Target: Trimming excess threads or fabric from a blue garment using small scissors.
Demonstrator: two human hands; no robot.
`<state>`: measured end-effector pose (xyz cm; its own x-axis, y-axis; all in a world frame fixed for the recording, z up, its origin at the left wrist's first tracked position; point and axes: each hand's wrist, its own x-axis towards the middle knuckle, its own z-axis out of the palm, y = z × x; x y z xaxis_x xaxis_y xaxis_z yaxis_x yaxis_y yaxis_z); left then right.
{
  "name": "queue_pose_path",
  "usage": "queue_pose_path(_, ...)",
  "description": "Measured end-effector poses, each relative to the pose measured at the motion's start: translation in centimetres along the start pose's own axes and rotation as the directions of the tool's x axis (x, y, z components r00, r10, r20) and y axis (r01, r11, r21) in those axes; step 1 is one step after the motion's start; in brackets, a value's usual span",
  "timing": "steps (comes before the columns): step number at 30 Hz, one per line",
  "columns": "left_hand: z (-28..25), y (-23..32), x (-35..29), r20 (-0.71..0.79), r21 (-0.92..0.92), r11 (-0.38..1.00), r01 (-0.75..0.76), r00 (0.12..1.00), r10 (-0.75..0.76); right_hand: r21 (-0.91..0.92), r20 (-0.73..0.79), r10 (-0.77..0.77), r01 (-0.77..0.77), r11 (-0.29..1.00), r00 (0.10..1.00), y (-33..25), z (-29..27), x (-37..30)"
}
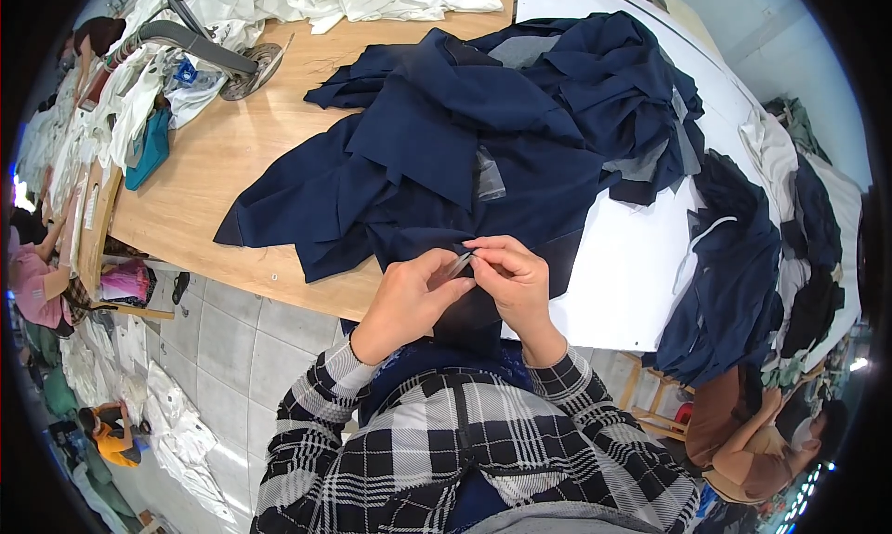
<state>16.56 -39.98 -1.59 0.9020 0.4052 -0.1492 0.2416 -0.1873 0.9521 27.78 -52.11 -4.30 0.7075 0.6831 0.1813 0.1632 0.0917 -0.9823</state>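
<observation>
Both of my hands meet at the near edge of a heap of navy fabric pieces (418, 134). Between my fingertips shows a slim, pointed grey piece (461, 263), too small to tell its kind. My left hand (413, 297) is closed, its thumb and forefinger pinching around this piece. My right hand (514, 278) is closed too, thumb and forefinger together at the upper end of the grey piece, beside a navy edge. What the right fingertips hold is partly hidden. Navy cloth hangs over the table edge below my hands.
The wooden table (204, 199) adjoins a white board (609, 283) on the right. White garments (372, 0) lie at the far edge, near a grey lamp-like arm (200, 46). More navy cloth (725, 264) hangs at right, beside a seated person (757, 441). Other people work at left.
</observation>
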Motion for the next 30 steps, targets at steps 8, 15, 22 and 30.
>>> queue_pose_path(8,-0.19,-0.11,0.15,0.034,-0.051,0.999,0.015,0.999,-0.014,0.005,0.025,-0.016,0.016,1.000,1.000,-0.61,-0.04,0.18)
queue_pose_path(15,-0.44,-0.05,0.04,0.036,-0.079,0.997,-0.007,0.999,0.010,0.022,0.066,-0.003,0.002,1.000,0.998,-0.53,-0.19,0.18)
queue_pose_path(22,-0.63,-0.08,-0.04,0.052,-0.046,0.999,0.010,0.999,-0.007,0.047,0.100,0.029,-0.034,0.998,0.995,-0.23,-0.32,0.03)
queue_pose_path(30,-0.78,-0.27,-0.04,0.103,-0.160,0.983,0.093,0.992,-0.077,0.069,0.110,0.065,-0.073,0.995,0.992,-0.03,-0.38,-0.08)
